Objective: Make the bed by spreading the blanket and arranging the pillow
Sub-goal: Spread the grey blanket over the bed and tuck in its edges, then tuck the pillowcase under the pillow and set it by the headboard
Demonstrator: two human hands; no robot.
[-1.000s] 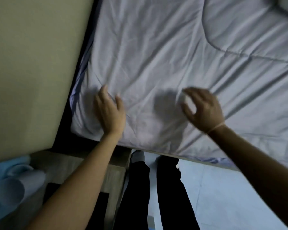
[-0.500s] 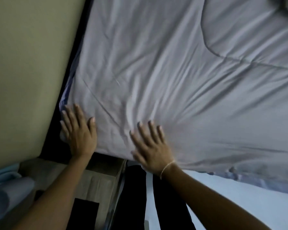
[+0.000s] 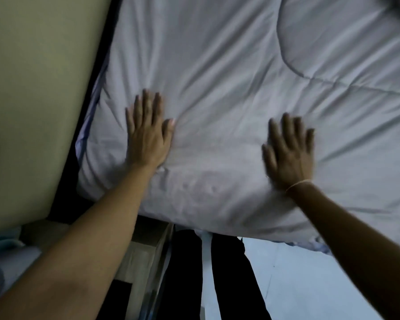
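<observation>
The pale lilac-grey blanket [image 3: 229, 93] lies spread over the bed and fills most of the view, quilted, with a curved stitched seam running across its upper right part. Its near edge hangs over the side of the bed just in front of the person's dark trousers [image 3: 189, 273]. Both hands lie on top of it, near that edge.

The left hand [image 3: 148, 135] rests palm down on the blanket close to its left corner, fingers straight and close together, thumb out to the side; it holds nothing. Creases fan out across the cloth from around it. The right hand [image 3: 289, 151] lies flat too, well apart from the left, fingers spread wide and a little blurred, holding nothing. A thin band [image 3: 298, 184] circles its wrist.

At the top right corner a dark blurred fold shows; whether it belongs to the pillow cannot be told.

Left of the bed stands a cream-coloured wall [image 3: 32, 100], with a dark gap between it and the mattress. Below it, by the left forearm, is a light wooden bedside table [image 3: 146, 245], and beyond that, at the left edge, some pale blue items too blurred to name. A pale floor [image 3: 310, 285] shows at lower right.
</observation>
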